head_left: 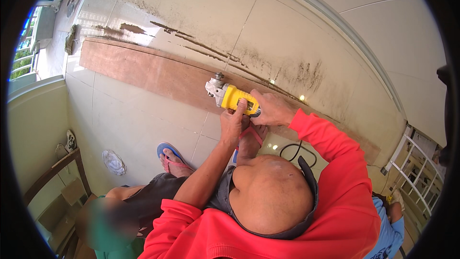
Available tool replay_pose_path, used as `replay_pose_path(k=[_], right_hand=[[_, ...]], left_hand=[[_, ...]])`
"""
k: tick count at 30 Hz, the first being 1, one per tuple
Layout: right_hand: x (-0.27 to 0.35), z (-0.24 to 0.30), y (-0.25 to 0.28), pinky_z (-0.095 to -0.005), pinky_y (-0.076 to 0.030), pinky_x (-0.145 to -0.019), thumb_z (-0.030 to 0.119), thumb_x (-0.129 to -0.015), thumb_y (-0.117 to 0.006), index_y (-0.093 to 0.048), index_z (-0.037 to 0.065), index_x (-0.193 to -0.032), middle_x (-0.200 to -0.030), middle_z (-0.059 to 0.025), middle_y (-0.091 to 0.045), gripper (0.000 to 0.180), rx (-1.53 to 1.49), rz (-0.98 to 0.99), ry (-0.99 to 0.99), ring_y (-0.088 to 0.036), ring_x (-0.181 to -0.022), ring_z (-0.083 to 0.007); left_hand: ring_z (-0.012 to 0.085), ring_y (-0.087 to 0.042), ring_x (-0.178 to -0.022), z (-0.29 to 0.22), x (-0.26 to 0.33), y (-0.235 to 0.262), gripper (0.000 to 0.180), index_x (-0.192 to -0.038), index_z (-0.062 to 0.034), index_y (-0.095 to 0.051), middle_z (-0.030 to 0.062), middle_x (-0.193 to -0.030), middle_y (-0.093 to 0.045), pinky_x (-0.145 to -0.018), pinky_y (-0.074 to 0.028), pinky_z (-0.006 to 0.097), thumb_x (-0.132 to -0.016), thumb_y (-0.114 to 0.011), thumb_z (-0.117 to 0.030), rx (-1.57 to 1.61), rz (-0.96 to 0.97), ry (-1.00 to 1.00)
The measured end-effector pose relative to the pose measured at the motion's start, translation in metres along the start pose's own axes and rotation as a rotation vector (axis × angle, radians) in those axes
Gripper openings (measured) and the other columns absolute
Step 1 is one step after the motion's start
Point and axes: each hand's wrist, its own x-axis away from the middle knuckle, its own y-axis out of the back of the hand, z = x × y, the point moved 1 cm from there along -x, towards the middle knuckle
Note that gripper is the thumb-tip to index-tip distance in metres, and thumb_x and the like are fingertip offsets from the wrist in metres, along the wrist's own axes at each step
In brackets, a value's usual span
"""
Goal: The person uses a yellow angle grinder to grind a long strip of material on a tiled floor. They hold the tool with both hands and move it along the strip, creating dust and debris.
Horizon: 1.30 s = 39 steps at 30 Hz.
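A yellow angle grinder (235, 98) with a silver metal head is held in both my hands, over a long reddish-brown wooden board (139, 67). Its head points left, and a short spindle sticks out of it on the far side; I see no disc on it. My left hand (233, 121) is closed on the near side of the yellow body, thumb on top. From the right, my right hand (274, 109) wraps the rear end of the grinder, its lower fingers partly hidden. My sandalled foot (251, 139) is just below the tool, close to the board's near edge.
Dark brown dust (206, 52) lies streaked over the tiles beyond the board. A black cable (299, 153) loops near my knee. A crumpled white cloth (114, 162) and a wooden chair (52, 175) are at left. People sit close by on both sides; a white metal rack (417, 172) stands right.
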Motion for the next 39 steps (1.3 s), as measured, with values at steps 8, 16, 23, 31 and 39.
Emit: replay_pose_path(k=[8, 16, 23, 31, 39], right_hand=[[0.002, 0.000, 0.003, -0.0570, -0.056, -0.078, 0.035, -0.070, -0.085, -0.049, 0.003, -0.120, -0.092, -0.0275, -0.072, 0.069, -0.011, 0.001, 0.013, -0.071, -0.089, -0.0504], [0.006, -0.003, 0.004, -0.0577, -0.056, -0.078, 0.034, -0.071, -0.084, -0.049, 0.004, -0.121, -0.094, -0.0283, -0.072, 0.069, -0.023, 0.023, -0.005, -0.070, -0.092, -0.0508], [0.012, -0.006, 0.006, -0.0586, -0.056, -0.079, 0.034, -0.071, -0.084, -0.048, 0.003, -0.123, -0.096, -0.0284, -0.072, 0.070, -0.009, 0.024, -0.011, -0.070, -0.093, -0.0513], [0.013, -0.005, 0.006, -0.0580, -0.056, -0.079, 0.034, -0.071, -0.084, -0.048, 0.003, -0.124, -0.094, -0.0281, -0.072, 0.071, 0.001, 0.032, -0.020, -0.070, -0.093, -0.0508], [0.015, -0.005, 0.007, -0.0581, -0.055, -0.078, 0.032, -0.070, -0.084, -0.049, 0.002, -0.123, -0.090, -0.0280, -0.071, 0.070, -0.036, 0.000, -0.005, -0.069, -0.089, -0.0517]], left_hand=[[0.0020, -0.041, -0.050, 0.003, -0.001, 0.000, 0.032, -0.096, -0.0092, -0.066, -0.0080, -0.067, -0.053, -0.045, -0.027, 0.024, -0.099, -0.079, -0.039, 0.031, 0.020, 0.020], [0.0018, -0.039, -0.052, 0.001, 0.004, -0.003, 0.032, -0.093, -0.0112, -0.066, -0.0088, -0.067, -0.052, -0.048, -0.027, 0.024, -0.098, -0.081, -0.040, 0.022, 0.018, 0.070], [0.0025, -0.044, -0.059, 0.008, 0.005, -0.003, 0.037, -0.094, -0.0111, -0.068, -0.0077, -0.072, -0.055, -0.053, -0.032, 0.024, -0.095, -0.083, -0.045, -0.012, 0.010, 0.113], [0.0037, -0.047, -0.063, 0.020, 0.000, 0.001, 0.043, -0.097, -0.0086, -0.068, -0.0053, -0.076, -0.058, -0.057, -0.037, 0.023, -0.093, -0.084, -0.049, -0.010, -0.008, 0.115], [0.0043, -0.048, -0.063, 0.016, 0.003, -0.002, 0.044, -0.095, -0.0083, -0.068, -0.0041, -0.075, -0.058, -0.057, -0.038, 0.023, -0.093, -0.084, -0.049, -0.048, -0.030, 0.119]])
